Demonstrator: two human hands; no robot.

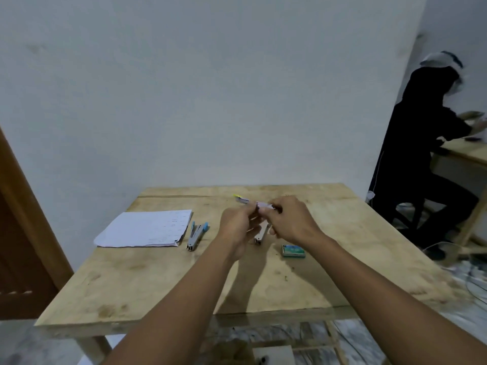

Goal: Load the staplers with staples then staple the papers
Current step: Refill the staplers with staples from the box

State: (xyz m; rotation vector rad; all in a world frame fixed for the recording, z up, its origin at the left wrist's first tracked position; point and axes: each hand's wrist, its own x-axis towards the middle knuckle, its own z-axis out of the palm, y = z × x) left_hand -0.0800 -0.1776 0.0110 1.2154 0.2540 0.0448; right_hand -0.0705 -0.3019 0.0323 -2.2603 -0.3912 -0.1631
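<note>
Nearer than the grip, to its right, we record the staple box on the table. Both the left hand and the right hand clasp the opened stapler in the air, pinching its top end; staples there we cannot confirm. We judge a strip could slip or jam if fed crooked. Left of the grip lie the blue stapler and papers; beyond it, the yellow-tipped stapler.
</note>
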